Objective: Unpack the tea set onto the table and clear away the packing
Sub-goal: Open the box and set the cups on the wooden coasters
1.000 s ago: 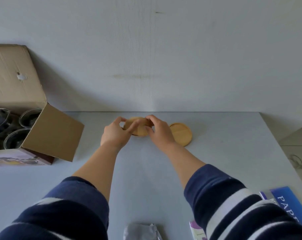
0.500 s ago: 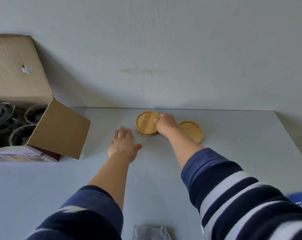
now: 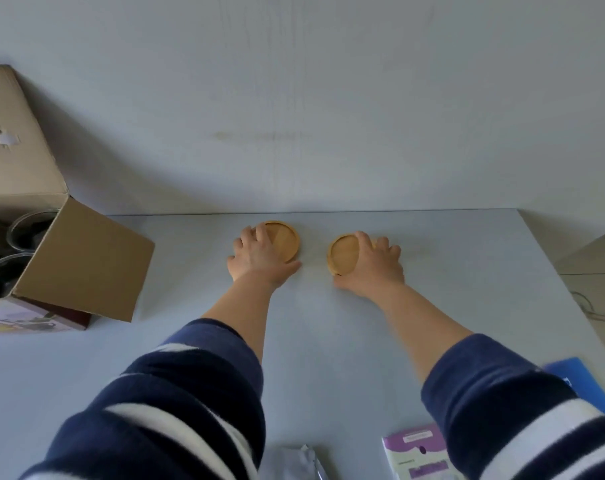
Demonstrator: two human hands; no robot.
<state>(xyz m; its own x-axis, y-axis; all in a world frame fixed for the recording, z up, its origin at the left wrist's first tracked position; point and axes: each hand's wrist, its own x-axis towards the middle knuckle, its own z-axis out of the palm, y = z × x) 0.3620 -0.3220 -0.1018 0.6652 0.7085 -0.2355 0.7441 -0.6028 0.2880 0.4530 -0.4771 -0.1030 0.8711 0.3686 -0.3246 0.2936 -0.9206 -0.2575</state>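
Two round, shallow-rimmed bamboo coasters lie flat near the far edge of the pale grey table [image 3: 328, 341], close to the wall — the left coaster [image 3: 284, 240] and the right coaster [image 3: 343, 253], set a little apart.

The left hand [image 3: 257, 253] rests palm-down with fingers spread over the near-left part of its coaster; the right hand [image 3: 372, 263] covers the right half of the other, fingers splayed. Neither is clamped — both look pressed flat, probably to slide the coasters into a spaced row with room for cups.

The open brown cardboard box [image 3: 76, 258] at the left still holds clear glass cups [image 3: 30, 228], so unpacking appears far from done. A crumpled grey wrapper [image 3: 290, 462] lies at the near edge, beside a purple printed leaflet [image 3: 415, 452] — packing not yet cleared.
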